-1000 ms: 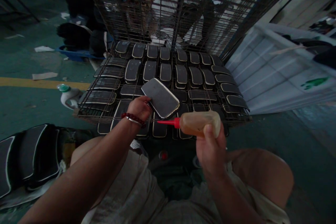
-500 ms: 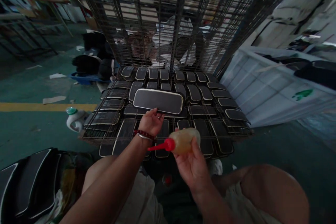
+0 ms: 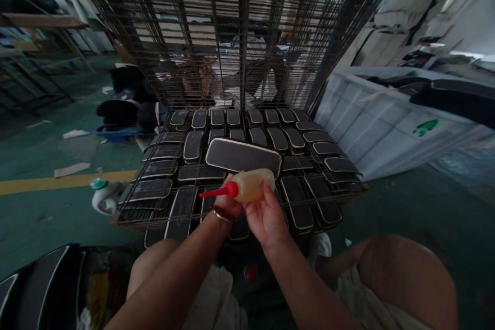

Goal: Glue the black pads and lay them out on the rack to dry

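My left hand point(image 3: 228, 201), with a red bead bracelet at the wrist, is closed on the near edge of a long dark panel point(image 3: 243, 155) with a pale rim. The bottle hides part of its fingers. My right hand point(image 3: 266, 214) is wrapped round a squeeze bottle point(image 3: 253, 185) of amber liquid, its red nozzle pointing left across my left hand. Many similar dark panels point(image 3: 296, 201) lie in rows on a wire rack point(image 3: 143, 219) beneath both hands.
An upright wire mesh point(image 3: 243, 36) rises behind the rack. On the right is a white bin point(image 3: 359, 124) with dark pieces. A white jug with a green cap point(image 3: 104, 198) stands left of the rack; more dark panels point(image 3: 38, 289) lie at lower left.
The bottle in my right hand has moved left and slightly up, in front of my left hand. The held panel is tilted more, its right end lower. The view has shifted a little.
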The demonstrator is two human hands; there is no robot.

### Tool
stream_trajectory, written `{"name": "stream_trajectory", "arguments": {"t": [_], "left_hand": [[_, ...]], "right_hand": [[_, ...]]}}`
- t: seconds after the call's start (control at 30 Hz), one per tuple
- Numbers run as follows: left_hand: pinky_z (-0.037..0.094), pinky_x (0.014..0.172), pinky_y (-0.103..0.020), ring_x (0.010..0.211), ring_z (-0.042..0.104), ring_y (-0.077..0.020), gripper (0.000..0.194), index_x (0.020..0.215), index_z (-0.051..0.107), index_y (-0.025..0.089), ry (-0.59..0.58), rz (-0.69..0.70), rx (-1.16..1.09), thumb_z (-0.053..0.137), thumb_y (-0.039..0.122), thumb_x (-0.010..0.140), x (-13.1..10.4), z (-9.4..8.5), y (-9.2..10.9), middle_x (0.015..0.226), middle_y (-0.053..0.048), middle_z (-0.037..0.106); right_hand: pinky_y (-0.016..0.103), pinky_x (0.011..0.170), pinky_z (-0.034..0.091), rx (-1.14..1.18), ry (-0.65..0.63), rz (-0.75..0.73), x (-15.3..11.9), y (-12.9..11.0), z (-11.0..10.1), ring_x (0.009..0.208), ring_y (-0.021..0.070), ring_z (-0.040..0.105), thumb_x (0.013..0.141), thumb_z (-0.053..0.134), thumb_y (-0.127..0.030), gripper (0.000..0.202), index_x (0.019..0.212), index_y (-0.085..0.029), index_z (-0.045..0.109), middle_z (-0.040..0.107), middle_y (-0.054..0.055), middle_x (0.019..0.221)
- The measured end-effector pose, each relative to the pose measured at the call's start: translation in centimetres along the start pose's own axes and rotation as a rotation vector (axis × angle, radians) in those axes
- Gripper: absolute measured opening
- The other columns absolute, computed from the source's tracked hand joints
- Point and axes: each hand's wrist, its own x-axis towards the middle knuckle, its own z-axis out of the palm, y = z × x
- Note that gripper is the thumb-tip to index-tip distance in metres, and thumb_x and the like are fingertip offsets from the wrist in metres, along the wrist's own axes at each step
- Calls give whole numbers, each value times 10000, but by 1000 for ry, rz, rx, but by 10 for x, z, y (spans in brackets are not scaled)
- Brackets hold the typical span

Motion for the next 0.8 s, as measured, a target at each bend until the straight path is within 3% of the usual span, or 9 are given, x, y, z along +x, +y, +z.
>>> {"name": "stream_trajectory", "arguments": {"t": [0.1,0.17,0.23,0.33,0.37,0.43,0.5,0.6,0.8], "left_hand": [[499,788,-273,784,658,-178,161,832,643,143,-101,108,-9,693,138,679,-7,1,-7,770,-34,685],[491,811,-278,810,658,-179,247,871,652,126,-164,60,51,673,33,642,-9,-5,-6,841,-62,696],[498,808,-307,800,663,-188,223,867,654,114,-99,-12,79,622,9,673,-8,-16,-1,872,-86,700],[522,703,-316,673,662,-180,110,818,645,118,149,-87,98,539,100,794,-4,-32,10,765,-74,694],[522,656,-310,627,653,-178,126,815,646,117,175,-122,122,528,157,824,-4,-35,13,721,-71,683],[513,596,-292,598,644,-183,181,832,659,106,78,-204,213,559,257,831,-6,-34,16,704,-84,675],[510,600,-280,647,655,-195,207,875,670,102,-90,-234,325,640,283,781,-12,-27,15,773,-105,686],[516,655,-287,724,668,-208,279,939,661,114,-230,-238,469,736,185,679,-20,-15,5,879,-119,691],[523,650,-299,680,658,-193,360,933,638,133,-287,-193,646,737,78,591,-18,-8,-11,846,-83,689]], "right_hand": [[321,852,538,-14,41,15,0,-25,1,986,181,634,905,558,-306,241,1099,-166,588,689,63,1018],[314,811,556,-63,96,52,-1,-53,-1,938,170,651,920,528,-293,204,1074,-178,595,699,48,984],[314,777,568,-168,153,114,-4,-86,-4,886,167,663,923,513,-278,183,1051,-182,601,705,39,953],[321,772,569,-365,157,227,-10,-132,-12,888,175,662,896,542,-258,256,1128,-156,579,689,64,1031],[330,769,570,-427,134,265,-12,-145,-16,890,185,662,878,565,-257,297,1152,-142,570,681,77,1056],[348,757,572,-537,72,344,-17,-164,-22,872,206,666,835,620,-263,375,1173,-111,564,676,102,1062],[347,754,568,-622,21,418,-20,-173,-27,858,217,669,799,667,-270,424,1168,-85,569,679,120,1032],[329,770,555,-722,-4,498,-24,-174,-32,865,210,667,782,697,-262,396,1126,-90,599,681,123,1007],[310,740,551,-856,-34,499,-31,-166,-37,847,196,663,781,700,-299,354,1075,-115,631,689,104,966]]}}
